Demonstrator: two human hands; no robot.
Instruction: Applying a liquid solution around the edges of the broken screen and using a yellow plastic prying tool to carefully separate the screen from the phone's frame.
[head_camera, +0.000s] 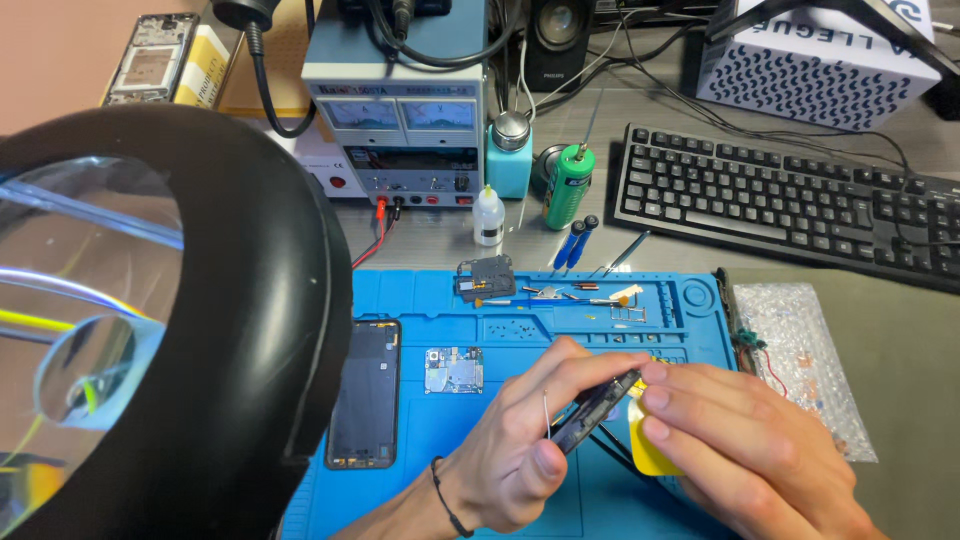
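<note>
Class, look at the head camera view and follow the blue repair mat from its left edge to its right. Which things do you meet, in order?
Black phone frame → small circuit board → left hand → dark phone part gripped by both hands → right hand with a yellow pick → bubble-wrap bag just off the mat's right edge.

- Work mat (440, 440): bright blue.
- Magnifier lamp (250, 330): glossy black rim.
- Phone frame (366, 392) lying on the mat: black.
- Circuit board (453, 370): silvery grey with blue-green patches.
- Part (592, 408) in the left hand (520, 455): black.
- Pick (650, 450) under the right hand (740, 450): yellow.
- Keyboard (780, 205): black.
- Bottle (567, 187): green.
- Pump bottle (510, 155): pale teal with a silver top.
- Box (815, 65): white with dark speckled dashes.
- Wristband (445, 495): black.
</note>
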